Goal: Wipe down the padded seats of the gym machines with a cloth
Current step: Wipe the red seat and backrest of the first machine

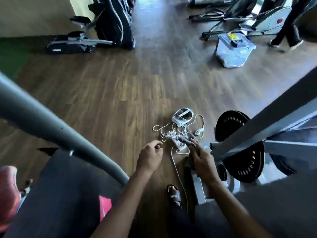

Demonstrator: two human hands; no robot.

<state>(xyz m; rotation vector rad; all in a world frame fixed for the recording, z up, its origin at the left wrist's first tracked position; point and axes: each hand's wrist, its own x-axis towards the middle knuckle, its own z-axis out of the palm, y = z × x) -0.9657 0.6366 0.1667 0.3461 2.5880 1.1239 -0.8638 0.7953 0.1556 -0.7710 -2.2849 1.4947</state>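
Two hands over a gym's wooden floor, one with a cloth.

Low in the frame's middle, the right hand (200, 158) grips a dark grey cloth (187, 141), and the left hand (151, 155) hangs beside it, fingers loosely curled and holding nothing. Just above them on the floor (106, 86) lie a white headset (182, 116) and a tangle of white cables (173, 133). Black weight plates (243, 162) sit at the right behind a grey frame bar (267, 121) (blurred). A thick grey tube (51, 127) crosses the lower left. An elliptical machine (109, 28) stands upper left, a clear plastic box (233, 48) upper right.
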